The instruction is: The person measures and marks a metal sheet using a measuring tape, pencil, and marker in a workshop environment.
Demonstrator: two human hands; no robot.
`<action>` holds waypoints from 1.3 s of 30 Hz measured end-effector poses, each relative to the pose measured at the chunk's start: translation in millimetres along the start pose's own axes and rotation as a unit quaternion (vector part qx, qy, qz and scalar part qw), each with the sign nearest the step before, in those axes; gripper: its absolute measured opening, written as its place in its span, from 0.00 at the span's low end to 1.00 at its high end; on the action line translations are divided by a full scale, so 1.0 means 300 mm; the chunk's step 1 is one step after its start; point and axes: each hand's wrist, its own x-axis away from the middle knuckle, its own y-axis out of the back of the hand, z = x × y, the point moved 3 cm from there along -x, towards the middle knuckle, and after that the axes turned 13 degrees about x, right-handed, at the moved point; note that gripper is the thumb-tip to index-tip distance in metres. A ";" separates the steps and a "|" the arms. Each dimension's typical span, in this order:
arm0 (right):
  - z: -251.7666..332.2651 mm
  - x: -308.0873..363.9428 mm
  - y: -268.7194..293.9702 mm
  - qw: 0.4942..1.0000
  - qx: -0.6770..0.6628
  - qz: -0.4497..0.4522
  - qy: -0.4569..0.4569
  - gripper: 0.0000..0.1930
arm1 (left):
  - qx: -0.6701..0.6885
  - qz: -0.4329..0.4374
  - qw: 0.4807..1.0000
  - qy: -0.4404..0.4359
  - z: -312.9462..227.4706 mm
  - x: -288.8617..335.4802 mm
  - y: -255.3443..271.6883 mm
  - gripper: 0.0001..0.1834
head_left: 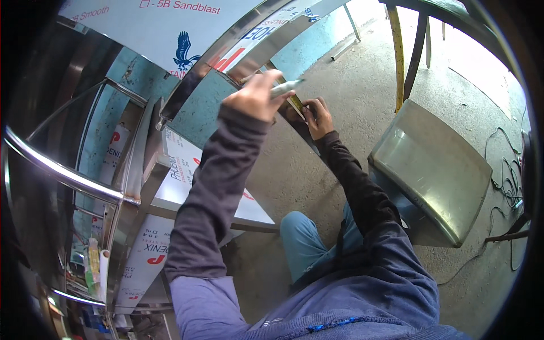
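Note:
My left hand [254, 97] is closed around a pale marker [286, 88] with a darker teal end, which points to the right. The hand is slightly blurred and hovers over a long metal bar [300, 127] that slants down to the right. Along this bar lies a yellow tape measure [296, 102], its blade partly hidden behind my left hand. My right hand [319, 118] pinches the tape at the bar's right edge, with thumb and fingers bent. The tape's case cannot be made out.
Film-covered steel sheets [141, 34] rise at the upper left. A shiny tubular frame [68, 170] stands at the left. To the right, a metal box-like stool [433, 170] rests on the concrete floor [345, 73], with cables [510, 175] beyond it. Dark curved legs [416, 54] stand at the upper right.

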 end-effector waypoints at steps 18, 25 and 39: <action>0.004 -0.030 -0.015 0.997 -0.076 0.008 0.023 0.06 | 0.692 -0.059 0.687 0.213 -0.025 0.421 0.307 0.27; 0.000 -0.031 0.023 0.999 -0.041 -0.012 0.026 0.06 | 0.132 -0.061 0.989 0.028 -0.096 0.289 0.181 0.24; 0.044 0.005 0.007 0.987 0.026 -0.075 0.139 0.07 | -0.006 -0.219 0.972 -0.088 0.021 0.097 -0.061 0.13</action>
